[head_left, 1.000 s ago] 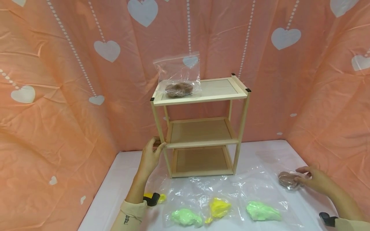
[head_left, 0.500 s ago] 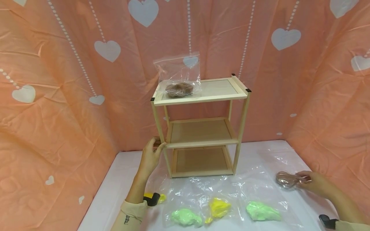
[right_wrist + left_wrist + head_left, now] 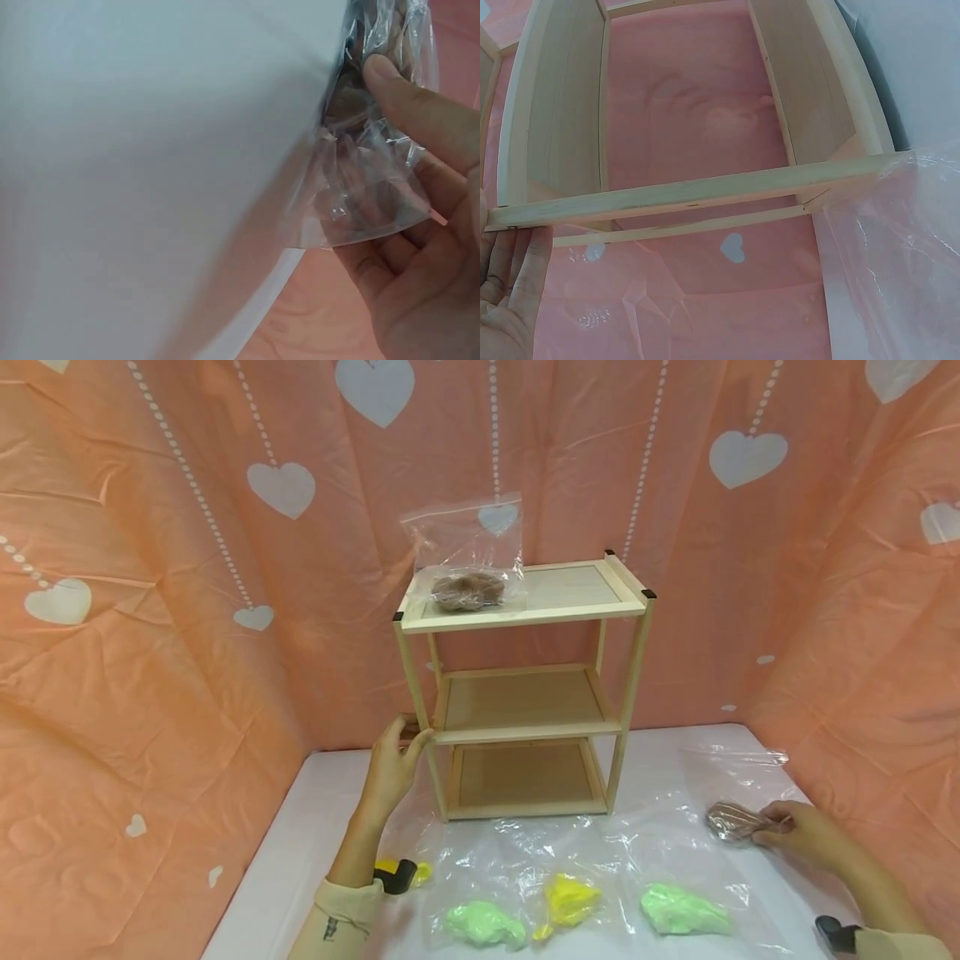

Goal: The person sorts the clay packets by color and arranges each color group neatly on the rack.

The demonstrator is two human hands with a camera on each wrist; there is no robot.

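A three-tier wooden shelf [image 3: 525, 732] stands at the back of the table. My left hand [image 3: 393, 764] holds its front left post beside the middle tier, thumb in front and fingers behind. In the left wrist view, the fingers [image 3: 521, 262] lie against the post [image 3: 705, 189]. At the right, my right hand [image 3: 806, 835] pinches a clear zip bag with a brown clay-like lump [image 3: 733, 821] in it. The right wrist view has the thumb pressing the crinkled bag [image 3: 367, 172] from one side, fingers on the other. A similar bagged brown lump [image 3: 468, 591] sits on the top tier.
Along the table's front lie clear bags holding a light green lump [image 3: 486, 923], a yellow lump [image 3: 570, 900] and another green lump [image 3: 684, 908]. Some yellow material [image 3: 422, 873] shows beside the left wrist. A pink heart-patterned curtain [image 3: 345, 610] surrounds the white table [image 3: 292, 827].
My right hand has taken hold of the bagged brown lump, tilting it and drawing it slightly left. The left hand stays on the shelf post.
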